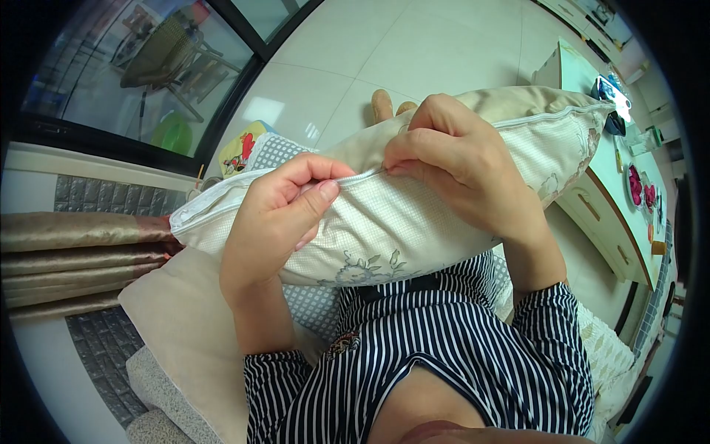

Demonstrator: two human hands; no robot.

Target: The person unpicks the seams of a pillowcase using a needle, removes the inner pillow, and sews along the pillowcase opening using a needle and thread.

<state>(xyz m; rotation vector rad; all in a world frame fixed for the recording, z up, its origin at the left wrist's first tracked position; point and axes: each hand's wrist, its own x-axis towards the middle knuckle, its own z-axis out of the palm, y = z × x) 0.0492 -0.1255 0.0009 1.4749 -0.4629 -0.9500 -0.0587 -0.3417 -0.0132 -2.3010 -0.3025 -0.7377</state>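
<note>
Where the floral cushion stretches left to right before the striped shirt, its zipper follows the long axis, left hand and right hand pinching it near each other.

From where I stand, there's room to reach across the floor beyond the cushion; the bench blocks the right, the door frame the far left.

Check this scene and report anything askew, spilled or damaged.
No spill or damage shows. Only the cushion looks askew: its zip seems to gape at the end beyond the left hand, baring white cloth. The left hand and right hand both pinch along the zip.
</note>
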